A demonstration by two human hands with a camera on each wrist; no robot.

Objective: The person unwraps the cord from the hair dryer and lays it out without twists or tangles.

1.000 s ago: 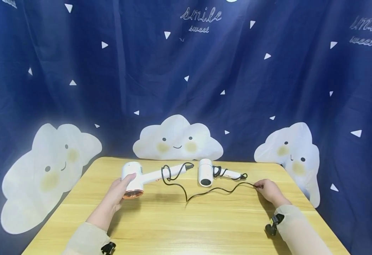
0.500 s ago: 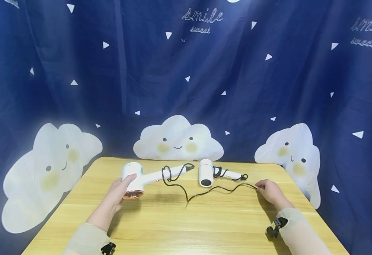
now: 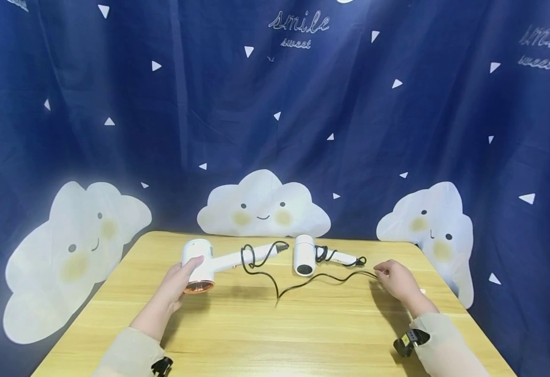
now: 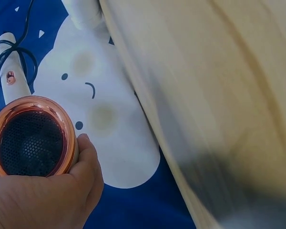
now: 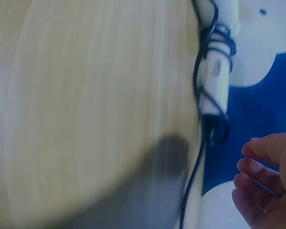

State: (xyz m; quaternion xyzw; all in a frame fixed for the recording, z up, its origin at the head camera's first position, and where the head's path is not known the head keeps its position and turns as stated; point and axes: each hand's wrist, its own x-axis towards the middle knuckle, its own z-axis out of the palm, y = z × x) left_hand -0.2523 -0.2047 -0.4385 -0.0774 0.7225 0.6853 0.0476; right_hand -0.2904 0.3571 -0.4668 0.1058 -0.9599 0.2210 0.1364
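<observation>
My left hand (image 3: 173,285) grips the head of a white hair dryer (image 3: 199,264) with a copper rim, its handle pointing right. In the left wrist view, the dryer's dark round grille (image 4: 31,143) faces the camera above my left hand (image 4: 52,198). A black cable (image 3: 303,284) winds from this dryer across the table to beside my right hand (image 3: 397,283). In the right wrist view, my right hand (image 5: 271,179) has loosely bent fingers with nothing between them, and the cable (image 5: 193,176) runs apart from it, to its left.
A second white hair dryer (image 3: 305,256), its cord wrapped around the handle, lies at the back of the wooden table (image 3: 275,335). A small white thing (image 3: 422,291) shows beside my right wrist. Behind the table hangs a blue curtain (image 3: 237,131) with cloud prints.
My right hand has let go of the cable and shifted slightly, its fingertips now above it. The small white thing beside the wrist has come into sight. My left hand's grip is the same.
</observation>
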